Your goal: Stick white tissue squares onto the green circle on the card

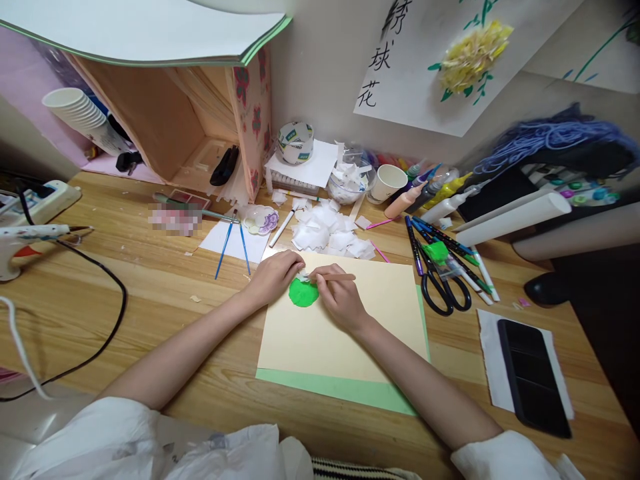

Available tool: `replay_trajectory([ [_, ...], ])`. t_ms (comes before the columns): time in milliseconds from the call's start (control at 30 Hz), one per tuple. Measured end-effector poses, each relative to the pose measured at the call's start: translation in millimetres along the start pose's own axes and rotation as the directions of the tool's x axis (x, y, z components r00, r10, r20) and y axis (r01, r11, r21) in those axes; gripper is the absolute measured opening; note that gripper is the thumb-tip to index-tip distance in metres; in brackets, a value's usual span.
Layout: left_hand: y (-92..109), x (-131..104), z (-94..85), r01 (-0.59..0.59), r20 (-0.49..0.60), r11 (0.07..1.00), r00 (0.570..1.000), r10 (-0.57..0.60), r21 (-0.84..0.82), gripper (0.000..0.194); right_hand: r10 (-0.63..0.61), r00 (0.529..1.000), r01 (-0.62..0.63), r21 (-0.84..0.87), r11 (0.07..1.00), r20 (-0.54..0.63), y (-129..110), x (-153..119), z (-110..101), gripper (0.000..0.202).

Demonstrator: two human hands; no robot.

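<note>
A flattened round of bright green clay (303, 295) lies on a cream paper sheet (345, 353), towards its upper left. My right hand (343, 299) is closed around a flat wooden stick (345, 277), whose tip reaches the clay's upper edge. There a small scrap of white paper (303, 274) sits against the green. From the left, my left hand (277, 275) pinches at this scrap with its fingers together; the fingertips are partly hidden. Under the cream sheet, a green sheet (340, 392) shows along the bottom and right edges.
Torn white paper pieces (325, 230) are heaped behind the sheet. Black-handled scissors (445, 293) and several markers lie to the right, near a phone (533, 373). Two blue brushes (225, 250) rest at the left; a glue gun (30, 243) and its cord (123, 300) are farther left.
</note>
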State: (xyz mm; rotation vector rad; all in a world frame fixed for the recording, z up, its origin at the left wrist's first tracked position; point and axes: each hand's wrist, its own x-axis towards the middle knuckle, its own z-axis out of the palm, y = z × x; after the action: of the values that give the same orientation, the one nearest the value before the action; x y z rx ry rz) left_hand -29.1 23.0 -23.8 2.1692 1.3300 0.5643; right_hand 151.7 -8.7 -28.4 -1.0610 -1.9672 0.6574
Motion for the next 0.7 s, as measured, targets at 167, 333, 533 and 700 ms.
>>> replay_trajectory([
  [167,-1.0,0.0,0.2,-0.001,0.003,1.000,1.000,0.001,0.005,0.020,0.038,0.999,-0.038,0.028,0.999,-0.015,-1.1,0.6,-0.7,0.020],
  [333,-1.6,0.1,0.8,-0.004,-0.005,1.000,1.000,0.004,0.014,0.021,0.041,0.999,-0.039,0.051,0.998,-0.030,0.6,0.1,0.5,0.019],
  [533,-1.6,-0.3,1.4,-0.009,-0.010,1.000,1.000,0.009,0.019,0.021,0.031,0.999,-0.029,0.050,0.998,-0.035,0.5,-0.4,0.3,0.018],
  [700,-1.3,0.0,1.6,-0.007,-0.011,1.000,1.000,0.008,0.016,0.021,-0.002,0.999,0.005,0.049,0.999,-0.049,-0.2,-1.5,-0.8,0.017],
])
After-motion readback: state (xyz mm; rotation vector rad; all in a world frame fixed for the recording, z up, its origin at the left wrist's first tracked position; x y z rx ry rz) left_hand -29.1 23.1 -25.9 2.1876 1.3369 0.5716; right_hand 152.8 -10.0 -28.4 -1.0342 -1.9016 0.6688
